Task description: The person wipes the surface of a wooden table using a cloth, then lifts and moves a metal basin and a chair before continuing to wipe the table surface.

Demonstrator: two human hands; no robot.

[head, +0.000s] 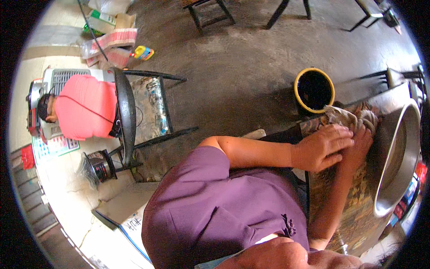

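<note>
My left hand [324, 148] reaches across, fingers extended and close together, its fingertips against the back of my right hand or wrist. Beyond it, my right hand [361, 143] is closed on a bunched grey-beige cloth [368, 117]; its fingertips are partly hidden in the folds. More of the cloth [339, 116] hangs at the edge of a patterned brown tabletop [352, 201], beside the bucket. Whether my left fingers grip anything cannot be told. To the right of my hands a large metal basin [398, 161] stands on the table.
On the floor beside the table stands a yellow-rimmed bucket [314, 90] with a dark inside. Stools [211, 20] stand farther off. At left, a person in a pink shirt [85, 107] is by a black-framed chair [126, 117]. A yellow bottle [143, 53] lies on the floor.
</note>
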